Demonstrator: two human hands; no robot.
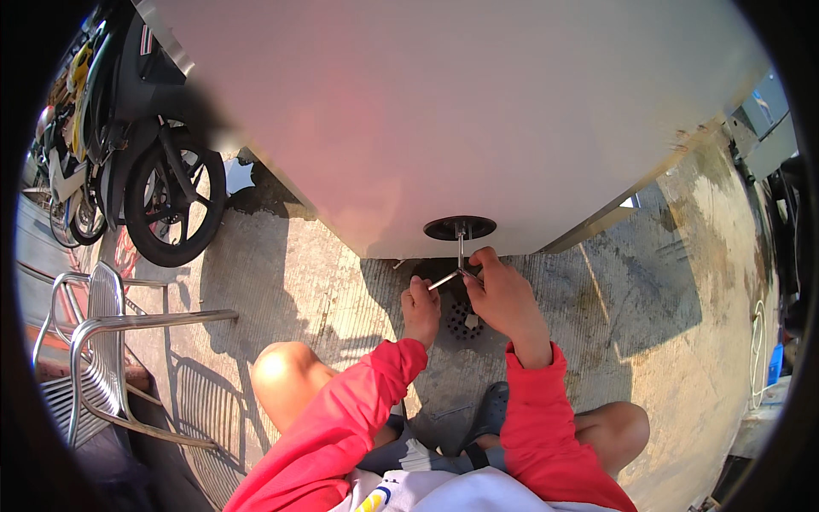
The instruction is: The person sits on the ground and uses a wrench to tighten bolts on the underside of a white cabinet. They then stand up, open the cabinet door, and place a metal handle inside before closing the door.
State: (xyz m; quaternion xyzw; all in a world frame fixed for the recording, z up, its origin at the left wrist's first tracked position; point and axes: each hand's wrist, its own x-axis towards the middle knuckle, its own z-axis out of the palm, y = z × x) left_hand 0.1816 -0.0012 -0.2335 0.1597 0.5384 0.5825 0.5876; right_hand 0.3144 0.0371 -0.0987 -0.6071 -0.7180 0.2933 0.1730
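Metal tool (461, 253) is poking at a dark round part (438, 229) near the edge of a big pale panel (512, 128). The left hand (421, 309) is pinching one thin arm of the tool. The right hand (508, 300) is pinching it near the middle. Off left, a shiny chair (108, 299) is standing.

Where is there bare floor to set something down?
Two concrete patches look bare: right of the right hand, and between the motorcycle wheel and left hand. It's crowded where both hands meet the branched metal tool near the drain.
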